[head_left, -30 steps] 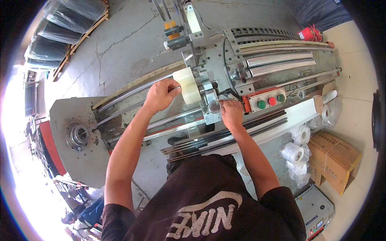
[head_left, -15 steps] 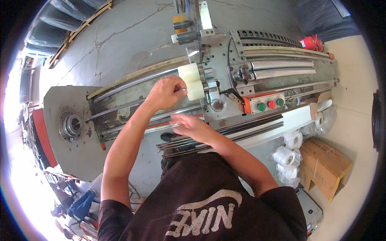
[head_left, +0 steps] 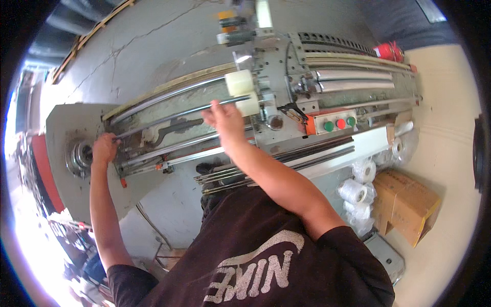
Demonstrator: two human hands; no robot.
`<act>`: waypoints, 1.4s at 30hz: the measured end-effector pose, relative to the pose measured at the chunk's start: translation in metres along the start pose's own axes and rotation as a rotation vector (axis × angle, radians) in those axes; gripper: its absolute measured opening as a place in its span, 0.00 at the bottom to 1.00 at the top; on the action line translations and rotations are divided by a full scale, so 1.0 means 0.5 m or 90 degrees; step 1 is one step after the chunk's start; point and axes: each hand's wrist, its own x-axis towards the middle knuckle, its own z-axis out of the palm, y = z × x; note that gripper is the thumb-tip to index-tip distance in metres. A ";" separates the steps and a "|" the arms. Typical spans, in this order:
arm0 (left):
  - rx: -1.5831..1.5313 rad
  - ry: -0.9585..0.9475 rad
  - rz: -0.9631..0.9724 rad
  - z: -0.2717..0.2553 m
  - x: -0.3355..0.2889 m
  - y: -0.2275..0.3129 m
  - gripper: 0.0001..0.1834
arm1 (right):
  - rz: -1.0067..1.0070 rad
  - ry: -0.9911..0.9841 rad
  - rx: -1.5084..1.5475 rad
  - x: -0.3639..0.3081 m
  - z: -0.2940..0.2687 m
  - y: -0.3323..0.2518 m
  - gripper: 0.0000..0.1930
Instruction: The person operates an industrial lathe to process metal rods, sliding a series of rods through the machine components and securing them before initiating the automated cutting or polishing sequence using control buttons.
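Observation:
A long grey metal rod (head_left: pixel 169 116) slants across the machine bed, its right end lying over the lower of two cream rollers (head_left: pixel 248 104). At its left end, my left hand (head_left: pixel 104 148) is closed around the rod, right beside the round metal chuck (head_left: pixel 79 157). My right hand (head_left: pixel 225 122) pinches the rod between thumb and fingers, just left of the rollers. A dark curved bar (head_left: pixel 176 129) shows on the bed below the rod.
An orange control box (head_left: pixel 332 123) with green and red buttons sits on the machine's carriage. Several thin dark rods (head_left: pixel 307 161) lie in a white trough (head_left: pixel 376 142) nearest me. Wrapped white rolls (head_left: pixel 353 191) and a cardboard box (head_left: pixel 406 204) stand to the right.
My left hand has moved from the rollers to the rod's left end by the chuck. My right hand has risen onto the rod. The rod's right end now overlaps the lower roller.

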 end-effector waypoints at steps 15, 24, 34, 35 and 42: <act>-0.399 0.106 0.289 0.294 -0.368 0.551 0.11 | -0.028 0.376 -0.162 -0.139 -0.764 -0.235 0.21; -0.434 0.160 0.201 0.367 -0.414 0.751 0.08 | 0.114 0.375 -0.339 -0.080 -1.037 -0.198 0.18; -0.374 0.471 -0.348 0.599 -0.417 0.631 0.16 | 0.140 0.303 -0.537 -0.053 -1.067 -0.199 0.24; -0.414 0.450 -0.384 0.634 -0.409 0.610 0.17 | 0.120 0.293 -0.565 -0.052 -1.075 -0.199 0.24; -0.602 0.093 -0.353 0.564 -0.412 0.596 0.18 | 0.006 0.285 -0.802 -0.061 -1.100 -0.201 0.24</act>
